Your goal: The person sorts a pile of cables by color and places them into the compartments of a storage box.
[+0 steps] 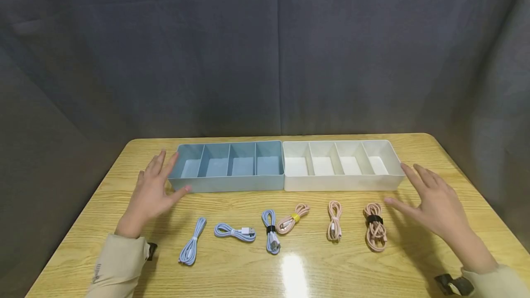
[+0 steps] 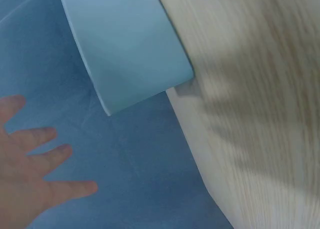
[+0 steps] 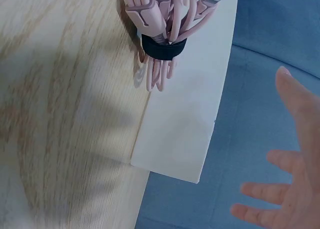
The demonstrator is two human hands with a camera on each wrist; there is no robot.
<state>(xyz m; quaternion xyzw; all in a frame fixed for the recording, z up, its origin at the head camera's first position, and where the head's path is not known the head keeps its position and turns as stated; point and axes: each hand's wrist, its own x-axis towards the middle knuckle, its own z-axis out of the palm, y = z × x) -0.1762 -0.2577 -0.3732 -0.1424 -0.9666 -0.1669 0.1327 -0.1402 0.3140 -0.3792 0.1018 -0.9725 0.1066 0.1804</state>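
Observation:
My left hand (image 1: 153, 194), fingers spread and holding nothing, hovers by the left end of the blue divided box (image 1: 232, 184). On the other side my right hand (image 1: 436, 201) is spread too, just off the right end of the white divided box (image 1: 343, 183). Closest to it lies a pink cable (image 1: 375, 231) bundled with a black strap; the right wrist view shows this pink cable (image 3: 155, 19) large. In the left wrist view, the left hand (image 2: 30, 169) is beside the corner of the blue box (image 2: 130, 49).
Both boxes stand end to end at the back, each with several compartments. In front lie blue cables (image 1: 192, 245), (image 1: 236, 232), (image 1: 271, 233) and more pink cables (image 1: 293, 219), (image 1: 334, 222) on the wooden table (image 1: 223, 279). A dark curtain (image 1: 248, 59) hangs behind.

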